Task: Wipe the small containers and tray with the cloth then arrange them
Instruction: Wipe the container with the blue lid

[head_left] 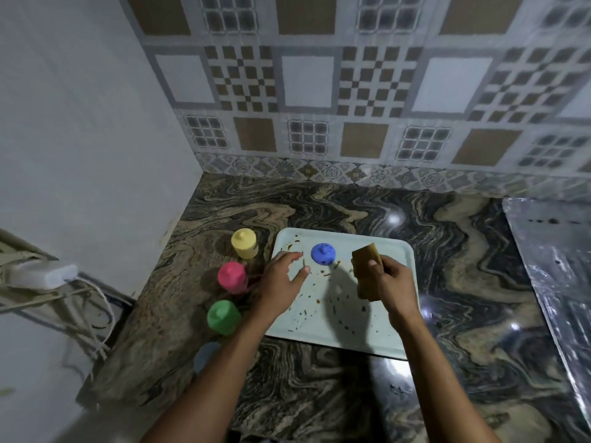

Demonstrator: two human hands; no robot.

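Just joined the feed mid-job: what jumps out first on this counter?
The pale tray, speckled with brown crumbs, with a blue container alone at its far end. Beside its left edge stand yellow, pink and green containers in a row. Over it, the right hand grips a brown cloth; the left hand is open.

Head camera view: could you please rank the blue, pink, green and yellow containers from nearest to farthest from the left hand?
From the left hand:
1. Blue container, on the tray, just beyond the fingers.
2. Pink container, on the counter to the hand's left.
3. Green container and yellow container, both on the counter, too close to call.
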